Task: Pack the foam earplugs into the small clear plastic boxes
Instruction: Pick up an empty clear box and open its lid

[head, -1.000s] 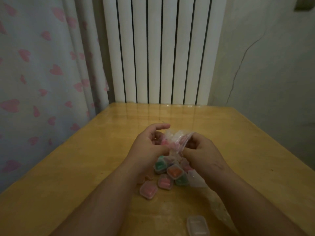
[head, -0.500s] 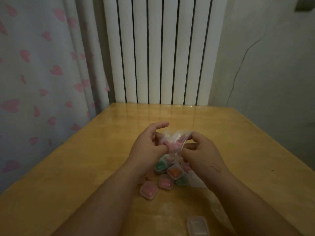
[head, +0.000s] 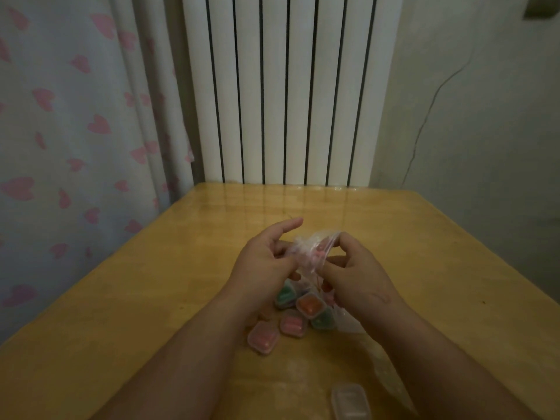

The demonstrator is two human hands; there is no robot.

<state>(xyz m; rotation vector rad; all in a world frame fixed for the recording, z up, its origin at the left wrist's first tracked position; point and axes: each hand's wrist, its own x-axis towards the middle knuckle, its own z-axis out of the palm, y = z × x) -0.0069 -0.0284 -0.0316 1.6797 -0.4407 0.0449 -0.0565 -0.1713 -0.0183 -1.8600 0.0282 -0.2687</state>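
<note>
Both the left hand (head: 266, 263) and right hand (head: 359, 281) pinch a bag (head: 309, 242) of pink earplugs (head: 317, 255) mid-frame. At least 5 boxes (head: 310, 304) below look filled; 1 lower-right box (head: 351, 401) seems empty.
</note>
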